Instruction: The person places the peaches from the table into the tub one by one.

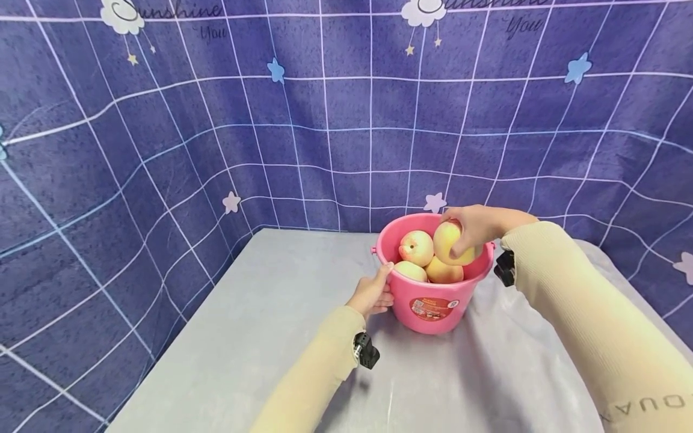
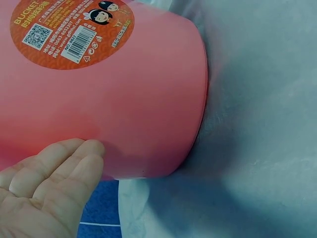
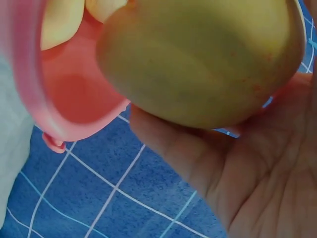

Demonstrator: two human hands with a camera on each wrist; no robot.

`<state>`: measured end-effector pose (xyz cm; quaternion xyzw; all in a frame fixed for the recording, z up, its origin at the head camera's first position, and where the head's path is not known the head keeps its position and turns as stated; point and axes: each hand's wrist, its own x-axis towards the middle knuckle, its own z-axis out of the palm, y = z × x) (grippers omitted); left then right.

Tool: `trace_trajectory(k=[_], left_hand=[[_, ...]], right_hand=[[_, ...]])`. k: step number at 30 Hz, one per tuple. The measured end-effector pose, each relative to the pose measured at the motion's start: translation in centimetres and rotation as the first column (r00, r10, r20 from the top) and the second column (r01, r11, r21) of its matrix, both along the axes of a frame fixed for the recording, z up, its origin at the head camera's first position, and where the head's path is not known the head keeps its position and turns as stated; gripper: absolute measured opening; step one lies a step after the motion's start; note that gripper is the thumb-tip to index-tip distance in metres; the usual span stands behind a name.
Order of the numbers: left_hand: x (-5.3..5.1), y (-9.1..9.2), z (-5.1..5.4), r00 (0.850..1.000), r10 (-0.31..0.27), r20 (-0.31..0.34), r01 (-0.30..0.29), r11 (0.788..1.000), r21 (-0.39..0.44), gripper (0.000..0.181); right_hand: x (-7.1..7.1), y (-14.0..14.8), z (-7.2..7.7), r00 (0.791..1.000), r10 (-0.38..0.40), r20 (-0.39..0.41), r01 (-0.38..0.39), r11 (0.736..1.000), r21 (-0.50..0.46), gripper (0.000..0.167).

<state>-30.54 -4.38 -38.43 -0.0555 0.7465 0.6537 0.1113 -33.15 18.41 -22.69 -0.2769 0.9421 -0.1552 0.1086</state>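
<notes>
A pink bucket [image 1: 428, 310] with an orange label stands upright on the grey-covered table. Inside it lie several yellow peaches with a red blush, one peach [image 1: 416, 248] showing its stem end. My left hand [image 1: 372, 293] grips the bucket's left rim, thumb over the edge and fingers against the outer wall. In the left wrist view, those fingers [image 2: 74, 168] touch the pink side below the label. Over the bucket's right part, my right hand [image 1: 476, 225] holds another peach [image 1: 448, 242] between thumb and fingers. This held peach [image 3: 198, 64] fills much of the right wrist view.
The table [image 1: 260, 313] has a wrinkled grey cover. A blue checked curtain [image 1: 346, 108] with stars and clouds hangs behind it and along the left side. Small pink handle lugs [image 3: 53, 143] stick out from the bucket's rim.
</notes>
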Motion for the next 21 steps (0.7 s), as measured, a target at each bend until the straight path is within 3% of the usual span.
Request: trace_trajectory(k=[21], left_hand=[[-0.09,0.21,0.09,1.000,0.000,0.003,0.000,1.000,-0.005,0.077]], right_hand=[[-0.09,-0.14,-0.44,0.999,-0.005,0.035,0.002,0.996,0.085,0.068]])
